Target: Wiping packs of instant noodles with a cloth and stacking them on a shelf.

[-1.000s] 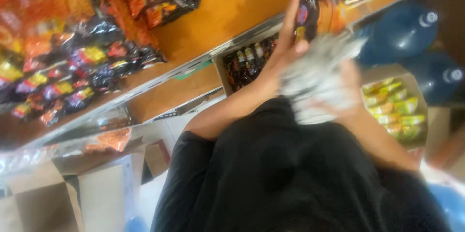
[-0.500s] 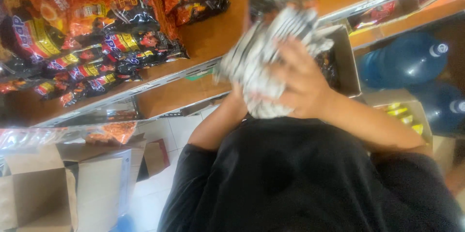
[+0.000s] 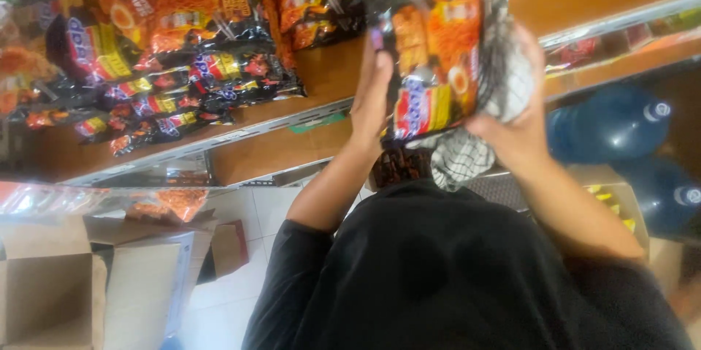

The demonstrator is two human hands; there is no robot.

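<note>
Noodle multipack point(image 3: 437, 58) now raised higher, gripped by left hand point(image 3: 371, 94) and right hand point(image 3: 515, 112); stocked packets point(image 3: 175, 65) fill shelf point(image 3: 321, 76) left; water bottles point(image 3: 621, 123) right.

Left hand point(image 3: 372, 98) fingers behind noodle packets point(image 3: 438, 58); packet count perhaps several.

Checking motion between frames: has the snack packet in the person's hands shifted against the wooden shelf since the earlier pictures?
Yes. The snack packet now faces the camera above the shelf edge; earlier it sat further right, mostly hidden behind the checked cloth.
</note>
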